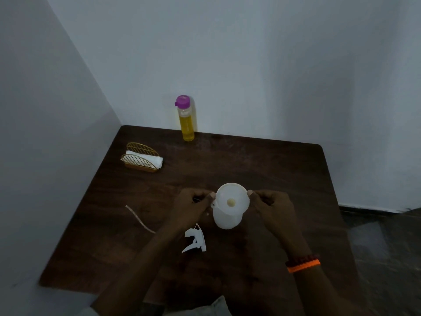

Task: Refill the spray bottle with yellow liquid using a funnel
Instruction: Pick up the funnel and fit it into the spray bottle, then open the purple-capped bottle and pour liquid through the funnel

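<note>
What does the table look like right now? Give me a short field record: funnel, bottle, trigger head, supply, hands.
funnel: white funnel sits on top of the spray bottle, seen from above
spray bottle: white, upright on the table, trigger off
trigger head: sprayer head lies on the table beside the bottle, its dip tube trailing left
supply: yellow liquid bottle, purple cap on, upright at the far edge
left hand: pinches the funnel rim
right hand: pinches the opposite rim
other: gold napkin holder
pouring: not yet begun
</note>
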